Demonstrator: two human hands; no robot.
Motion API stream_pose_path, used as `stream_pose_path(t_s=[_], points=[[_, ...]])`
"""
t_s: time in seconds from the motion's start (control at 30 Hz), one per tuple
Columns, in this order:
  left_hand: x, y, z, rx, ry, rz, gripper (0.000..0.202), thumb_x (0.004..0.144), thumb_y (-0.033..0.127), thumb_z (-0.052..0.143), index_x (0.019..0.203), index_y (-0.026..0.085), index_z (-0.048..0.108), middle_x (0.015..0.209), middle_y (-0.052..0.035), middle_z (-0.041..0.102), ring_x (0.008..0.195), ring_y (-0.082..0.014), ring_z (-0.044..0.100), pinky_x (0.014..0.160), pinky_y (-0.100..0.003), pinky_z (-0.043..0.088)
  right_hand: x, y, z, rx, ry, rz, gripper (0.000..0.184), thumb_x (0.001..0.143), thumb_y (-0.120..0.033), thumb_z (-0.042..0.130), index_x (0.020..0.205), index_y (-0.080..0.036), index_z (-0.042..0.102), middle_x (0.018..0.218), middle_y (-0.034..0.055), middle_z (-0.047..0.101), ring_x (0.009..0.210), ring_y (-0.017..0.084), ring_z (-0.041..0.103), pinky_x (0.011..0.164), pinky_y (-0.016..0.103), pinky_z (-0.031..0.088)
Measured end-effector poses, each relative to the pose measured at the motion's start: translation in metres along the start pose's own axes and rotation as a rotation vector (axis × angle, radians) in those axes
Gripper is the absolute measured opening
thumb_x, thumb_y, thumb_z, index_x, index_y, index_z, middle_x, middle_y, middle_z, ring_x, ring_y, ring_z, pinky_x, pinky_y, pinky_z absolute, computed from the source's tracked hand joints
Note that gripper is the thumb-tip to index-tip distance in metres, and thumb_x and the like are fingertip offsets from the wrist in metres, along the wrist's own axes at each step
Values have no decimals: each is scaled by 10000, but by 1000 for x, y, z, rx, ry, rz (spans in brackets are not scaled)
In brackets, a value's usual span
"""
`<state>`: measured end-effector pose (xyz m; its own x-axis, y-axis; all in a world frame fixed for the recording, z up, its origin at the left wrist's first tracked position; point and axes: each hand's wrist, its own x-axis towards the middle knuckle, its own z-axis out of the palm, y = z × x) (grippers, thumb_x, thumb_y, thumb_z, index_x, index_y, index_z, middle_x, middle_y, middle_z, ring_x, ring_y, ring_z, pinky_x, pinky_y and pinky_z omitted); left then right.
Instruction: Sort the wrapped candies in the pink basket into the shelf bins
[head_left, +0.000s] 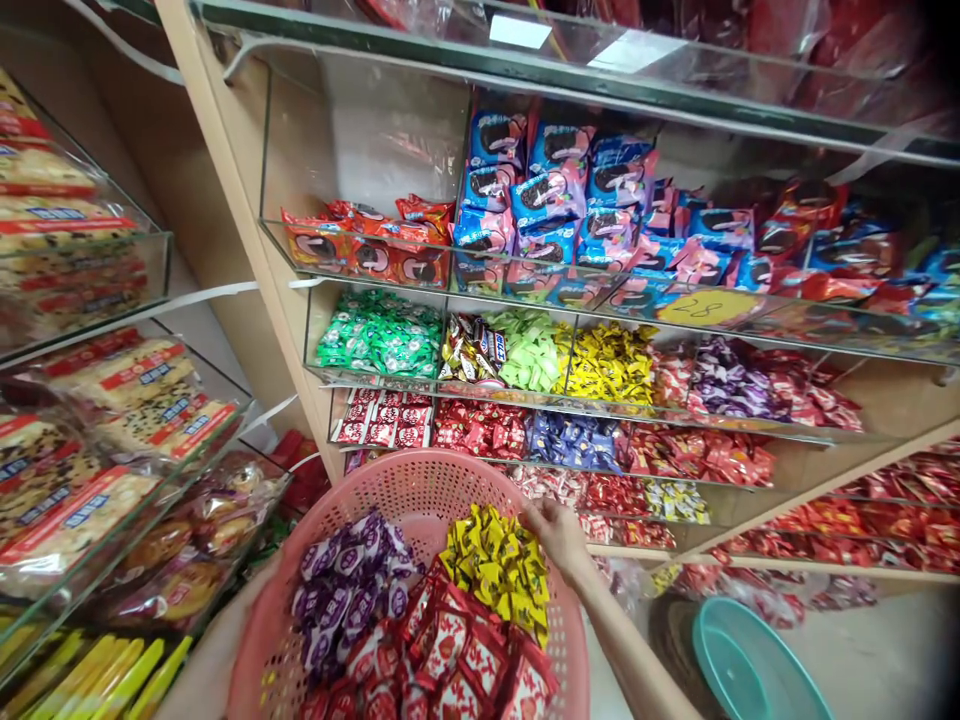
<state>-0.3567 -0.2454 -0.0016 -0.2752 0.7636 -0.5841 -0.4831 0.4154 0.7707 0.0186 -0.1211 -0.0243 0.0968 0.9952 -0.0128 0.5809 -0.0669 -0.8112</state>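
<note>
A pink perforated plastic basket [390, 470] is held up in front of me. It contains purple-and-white wrapped candies [352, 580] on the left, small yellow wrapped candies [499, 565] at the right back, and red wrapped candies [465, 650] in front. My right hand [559, 540] is closed on the basket's right rim, its fingertips beside the yellow candies. On the left, my forearm reaches the outside of the basket, whose wall hides my left hand and its fingers.
Glass-fronted shelves ahead hold blue cookie packets [547, 190], green candies [379, 335], yellow candies [611, 365] and purple candies [739, 380]. Bagged pastries [120, 430] fill glass shelves close on the left. A teal basin [757, 660] stands low on the right.
</note>
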Motion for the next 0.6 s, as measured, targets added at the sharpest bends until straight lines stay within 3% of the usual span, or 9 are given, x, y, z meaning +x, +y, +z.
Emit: stream_pose_path(t_s=[0.2,0.43,0.6], points=[[1,11,13,-60,-19,-81,415,762,398,555,1102,170,623,772,-20,726,857,-255,660,723,-349,531,2,4,-11,53,-24,-58,431,628,-602,597,625,-172,573,568,24,587,550,160,517,501,235,357],[-7,16,18,-78,-24,-98,370,736,385,601,1028,162,639,773,-37,723,755,-235,674,697,-332,529,-8,8,-9,469,-197,-31,366,666,-522,641,770,-181,557,719,18,602,696,173,549,655,257,434],[9,32,20,187,-43,-58,372,673,480,632,881,173,659,774,-53,715,716,-222,662,689,-324,519,-8,8,-10,539,-263,21,351,718,-533,596,777,-193,532,735,6,577,724,164,537,689,246,431]])
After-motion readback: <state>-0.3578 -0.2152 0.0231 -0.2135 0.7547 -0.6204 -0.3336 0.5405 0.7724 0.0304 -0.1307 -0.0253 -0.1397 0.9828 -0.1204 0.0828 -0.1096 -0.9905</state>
